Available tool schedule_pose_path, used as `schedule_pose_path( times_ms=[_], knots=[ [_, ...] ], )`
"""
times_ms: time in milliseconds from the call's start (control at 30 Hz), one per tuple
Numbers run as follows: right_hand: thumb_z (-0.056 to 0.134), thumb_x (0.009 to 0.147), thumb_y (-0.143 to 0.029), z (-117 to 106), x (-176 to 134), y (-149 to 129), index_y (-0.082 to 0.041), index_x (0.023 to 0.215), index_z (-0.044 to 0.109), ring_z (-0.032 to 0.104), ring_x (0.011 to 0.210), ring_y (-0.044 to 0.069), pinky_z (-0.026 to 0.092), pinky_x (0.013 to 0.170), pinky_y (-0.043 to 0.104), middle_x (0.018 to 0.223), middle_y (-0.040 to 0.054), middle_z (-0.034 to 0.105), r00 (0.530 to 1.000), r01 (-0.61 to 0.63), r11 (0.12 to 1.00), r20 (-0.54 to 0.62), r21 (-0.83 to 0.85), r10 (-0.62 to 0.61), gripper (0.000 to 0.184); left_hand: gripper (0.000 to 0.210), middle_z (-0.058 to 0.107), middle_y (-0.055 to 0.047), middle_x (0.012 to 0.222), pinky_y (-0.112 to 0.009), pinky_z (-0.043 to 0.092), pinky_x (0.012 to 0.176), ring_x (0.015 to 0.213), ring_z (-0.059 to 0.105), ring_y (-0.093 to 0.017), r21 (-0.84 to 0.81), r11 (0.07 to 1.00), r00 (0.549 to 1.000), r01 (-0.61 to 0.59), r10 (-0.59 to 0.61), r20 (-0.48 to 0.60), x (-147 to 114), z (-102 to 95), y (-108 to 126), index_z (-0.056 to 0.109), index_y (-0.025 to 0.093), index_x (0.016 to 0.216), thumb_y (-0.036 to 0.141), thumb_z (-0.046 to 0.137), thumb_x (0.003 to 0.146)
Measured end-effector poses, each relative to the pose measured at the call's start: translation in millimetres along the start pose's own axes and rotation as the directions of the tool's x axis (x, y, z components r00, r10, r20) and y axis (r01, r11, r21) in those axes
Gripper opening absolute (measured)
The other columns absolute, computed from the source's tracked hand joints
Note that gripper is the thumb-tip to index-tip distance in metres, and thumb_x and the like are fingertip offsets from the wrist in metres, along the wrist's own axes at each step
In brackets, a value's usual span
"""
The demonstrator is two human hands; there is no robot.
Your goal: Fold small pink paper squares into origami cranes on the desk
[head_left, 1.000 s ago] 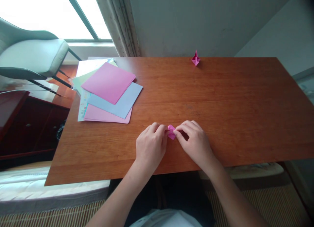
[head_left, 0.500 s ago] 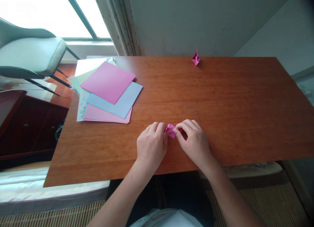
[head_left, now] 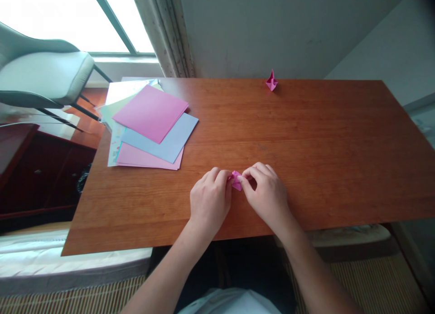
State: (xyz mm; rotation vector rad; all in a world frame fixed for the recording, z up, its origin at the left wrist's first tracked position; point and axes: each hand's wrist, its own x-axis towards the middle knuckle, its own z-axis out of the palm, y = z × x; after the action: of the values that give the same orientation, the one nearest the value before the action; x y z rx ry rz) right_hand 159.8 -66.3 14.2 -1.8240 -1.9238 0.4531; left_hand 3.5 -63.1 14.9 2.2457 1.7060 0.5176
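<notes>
A small folded piece of pink paper (head_left: 236,181) is held between both hands above the near part of the wooden table (head_left: 316,142). My left hand (head_left: 210,198) is closed on its left side, its fingertips partly hidden behind the hand. From the right, my right hand (head_left: 267,189) pinches the paper between thumb and index finger. Much of the paper's shape is covered by the fingers. Near the far table edge stands a pink folded paper figure (head_left: 272,82) with an upright point.
On the table's left lies a stack of paper: a pink sheet (head_left: 151,112) on top, a blue sheet (head_left: 183,130) and light pink sheets (head_left: 149,157) beneath. A white chair (head_left: 47,74) stands beyond the left edge, near the curtain (head_left: 166,28). A wall rises behind the table.
My right hand has shifted slightly left and up, its thumb now covering more of the pink paper. Both hands keep their hold; the view has moved a little.
</notes>
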Motion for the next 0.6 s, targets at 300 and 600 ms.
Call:
schedule_pose_path(
  times_ms=[300, 600],
  knots=[
    [0.057, 0.098, -0.034, -3.5, 2.6, -8.2, -0.022, 0.076, 0.057, 0.056, 0.086, 0.022, 0.039, 0.071, 0.032, 0.085, 0.0038, 0.063, 0.998, -0.018, 0.997, 0.062, -0.07, 0.022, 0.025, 0.019, 0.064, 0.0, 0.085, -0.029, 0.038, 0.067, 0.079, 0.061, -0.017, 0.01, 1.0, 1.0, 0.0, 0.0, 0.017, -0.1, -1.1, 1.3, 0.062, 0.022, 0.089, 0.025, 0.046, 0.101],
    [0.064, 0.094, -0.031, -5.3, 7.8, -8.0, -0.023, 0.087, 0.057, 0.057, 0.083, 0.021, 0.037, 0.067, 0.031, 0.083, 0.0012, 0.065, 0.993, -0.053, 0.998, 0.104, -0.043, 0.058, 0.014, 0.018, 0.064, 0.0, 0.085, -0.03, 0.036, 0.063, 0.077, 0.06, -0.017, 0.038, 0.999, 0.999, -0.009, 0.008, 0.033, 0.3, -1.6, 1.0, 0.058, 0.022, 0.086, 0.023, 0.048, 0.1]
  ],
)
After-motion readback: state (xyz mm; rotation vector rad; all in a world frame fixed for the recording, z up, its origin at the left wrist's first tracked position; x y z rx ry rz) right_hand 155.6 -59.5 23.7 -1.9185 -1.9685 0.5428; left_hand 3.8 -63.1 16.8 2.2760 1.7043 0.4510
